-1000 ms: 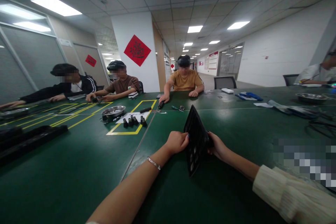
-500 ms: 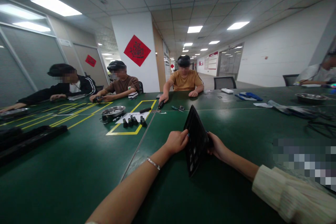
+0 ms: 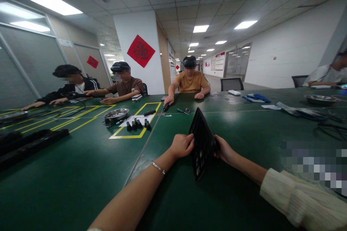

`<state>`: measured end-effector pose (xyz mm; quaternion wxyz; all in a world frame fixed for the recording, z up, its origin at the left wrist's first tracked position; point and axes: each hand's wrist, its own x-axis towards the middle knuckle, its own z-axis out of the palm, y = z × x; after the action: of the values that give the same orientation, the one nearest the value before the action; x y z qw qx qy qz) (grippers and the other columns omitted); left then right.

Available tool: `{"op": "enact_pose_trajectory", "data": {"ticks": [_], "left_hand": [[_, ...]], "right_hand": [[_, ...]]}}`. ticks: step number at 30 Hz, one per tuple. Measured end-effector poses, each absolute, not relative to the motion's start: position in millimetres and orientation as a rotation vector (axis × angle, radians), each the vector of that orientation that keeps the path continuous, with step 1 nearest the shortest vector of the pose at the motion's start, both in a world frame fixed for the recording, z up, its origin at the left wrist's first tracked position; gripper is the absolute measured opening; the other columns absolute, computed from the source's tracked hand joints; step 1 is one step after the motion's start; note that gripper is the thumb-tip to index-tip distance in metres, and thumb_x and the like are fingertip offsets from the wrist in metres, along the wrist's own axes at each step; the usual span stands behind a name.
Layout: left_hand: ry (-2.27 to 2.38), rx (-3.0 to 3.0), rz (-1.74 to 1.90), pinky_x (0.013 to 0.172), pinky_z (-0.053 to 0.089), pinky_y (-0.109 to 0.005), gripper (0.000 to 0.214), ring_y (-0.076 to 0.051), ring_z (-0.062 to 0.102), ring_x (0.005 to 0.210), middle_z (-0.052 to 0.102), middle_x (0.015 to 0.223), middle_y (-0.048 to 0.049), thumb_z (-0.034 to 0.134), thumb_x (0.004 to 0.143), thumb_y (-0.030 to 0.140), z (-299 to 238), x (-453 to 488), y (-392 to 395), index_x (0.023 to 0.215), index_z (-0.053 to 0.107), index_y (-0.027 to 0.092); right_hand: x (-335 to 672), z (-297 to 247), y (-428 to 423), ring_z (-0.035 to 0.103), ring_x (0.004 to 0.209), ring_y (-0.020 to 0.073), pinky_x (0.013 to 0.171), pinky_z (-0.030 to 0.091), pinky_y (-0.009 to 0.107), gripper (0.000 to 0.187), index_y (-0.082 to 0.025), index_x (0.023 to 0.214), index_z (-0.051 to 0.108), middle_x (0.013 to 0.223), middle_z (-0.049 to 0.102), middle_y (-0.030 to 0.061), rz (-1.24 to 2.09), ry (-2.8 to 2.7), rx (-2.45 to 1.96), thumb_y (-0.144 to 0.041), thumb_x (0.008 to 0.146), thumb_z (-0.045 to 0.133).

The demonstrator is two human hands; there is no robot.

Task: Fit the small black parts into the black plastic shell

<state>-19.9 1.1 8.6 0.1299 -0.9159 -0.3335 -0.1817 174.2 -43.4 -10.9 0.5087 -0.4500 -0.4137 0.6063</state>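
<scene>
A thin black tablet-like device (image 3: 202,144) stands steeply tilted above the green table, seen nearly edge-on. Pale marks show on the lower part of its face. My left hand (image 3: 183,145) is closed at its left edge, with the thumb side against it and a small blue spot by the fingertips. From the right, my right hand (image 3: 223,149) grips the opposite edge; its fingers are partly hidden behind the device. A silver bracelet (image 3: 158,168) circles my left wrist.
Across the green table (image 3: 168,195) sit several people in headsets. Black cylindrical parts (image 3: 138,124) stand on paper inside yellow tape, near a metal bowl (image 3: 116,114). Pliers (image 3: 183,110) lie ahead. A black tray (image 3: 35,144) is at left, blue cloth (image 3: 256,98) at right.
My hands and the device hold almost the same pose. At far left, the co-worker in brown has stretched an arm toward the one in black, and a dark cable there has shifted.
</scene>
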Motion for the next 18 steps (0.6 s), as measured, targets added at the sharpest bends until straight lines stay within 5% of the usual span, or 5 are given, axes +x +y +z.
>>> {"op": "enact_pose_trajectory", "data": {"ticks": [18], "left_hand": [[-0.95,-2.708,-0.53,0.051,0.03,-0.025,0.037,-0.013,0.049,0.05,0.054,0.056,-0.0034,0.022,0.085,0.034,10.3,-19.4,1.2,0.068,0.05,0.017]], "right_hand": [[173.6,-10.5,-43.6,0.043,0.031,0.0092,0.028,0.028,0.016,0.034,-0.014,0.07,0.049,0.045,0.05,0.0006,1.466,-1.01,-1.067,-0.04,0.082,0.031]]}}
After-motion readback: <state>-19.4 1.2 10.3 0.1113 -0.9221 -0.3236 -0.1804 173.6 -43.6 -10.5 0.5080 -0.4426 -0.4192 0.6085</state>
